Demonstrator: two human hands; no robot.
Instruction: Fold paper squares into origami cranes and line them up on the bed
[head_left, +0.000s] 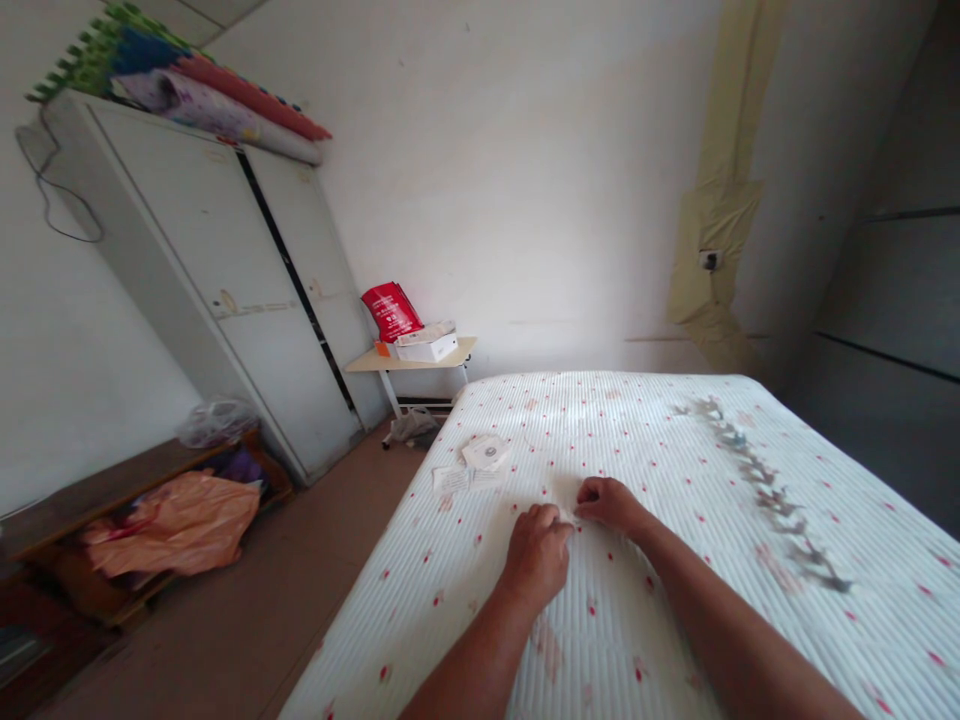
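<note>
My left hand point(538, 548) rests low over the middle of the bed, fingers curled and pressed together. Close by on its right, my right hand point(611, 503) is closed in a pinch. A small whitish bit point(568, 515) shows between the fingertips, too blurred to name; the fingers hide most of what they hold. Beyond the left hand lie a white paper piece with a round dark mark point(487, 452) and a printed paper slip point(469, 480). To the right, a slanting row of small grey-brown figures point(761, 478) is spread on the white quilted bedspread point(600, 650).
A small table point(367, 362) beyond the bed bears a red bag point(391, 311) and a white box point(429, 347). At left stand a grey cabinet point(202, 240) with rolled mats point(232, 115) on top and a low wooden shelf point(97, 480) with an orange plastic bag point(180, 525).
</note>
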